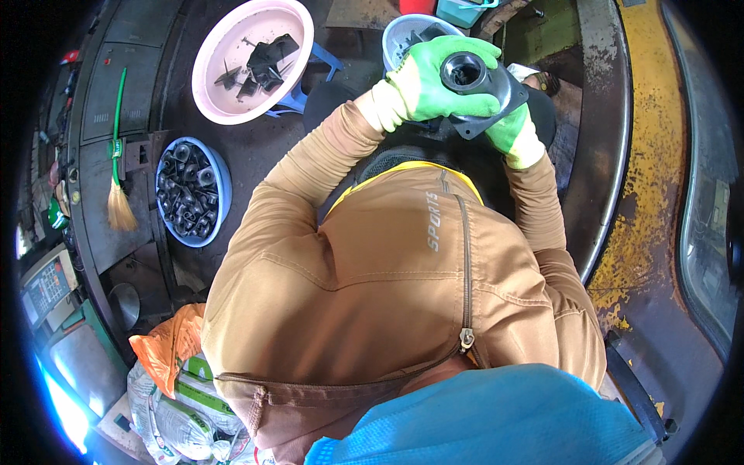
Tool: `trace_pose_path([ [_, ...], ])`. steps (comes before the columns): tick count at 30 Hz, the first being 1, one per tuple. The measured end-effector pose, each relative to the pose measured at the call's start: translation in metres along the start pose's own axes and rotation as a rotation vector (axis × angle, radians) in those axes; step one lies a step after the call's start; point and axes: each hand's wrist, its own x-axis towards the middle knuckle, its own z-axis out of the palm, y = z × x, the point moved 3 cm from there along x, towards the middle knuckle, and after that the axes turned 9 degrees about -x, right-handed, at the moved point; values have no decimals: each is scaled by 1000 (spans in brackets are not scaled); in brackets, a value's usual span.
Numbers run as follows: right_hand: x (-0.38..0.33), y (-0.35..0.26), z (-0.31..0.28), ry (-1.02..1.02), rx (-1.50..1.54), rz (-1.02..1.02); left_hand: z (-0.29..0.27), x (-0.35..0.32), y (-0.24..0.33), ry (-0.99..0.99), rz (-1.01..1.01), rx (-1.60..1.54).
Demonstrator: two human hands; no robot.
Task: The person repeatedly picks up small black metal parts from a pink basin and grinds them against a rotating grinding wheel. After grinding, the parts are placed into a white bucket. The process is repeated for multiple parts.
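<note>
A dim workshop floor (248, 147) is being viewed from above. At left, many hollow black parts (186, 190) are being held in a blue basin (224, 194); next, dark scraps (267, 66) are being kept in a pink basin (205, 85). Right of centre, one black flanged part (505, 91) is being clasped by the left hand (434, 77), its grip clamped around the collar; the right hand's (511, 130) grip, hidden behind the flange, cannot be told. This part is apparently being worked on; whether the heaped ones are finished or waiting is not being shown.
</note>
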Motion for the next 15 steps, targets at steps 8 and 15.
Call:
trace_pose_path([
  [8, -19, 35, 21, -330, 978, 434, -5, 2, -1, -477, -211, -237],
  [15, -1, 17, 26, 449, -118, -71, 0, 7, -4, 146, -112, 129],
])
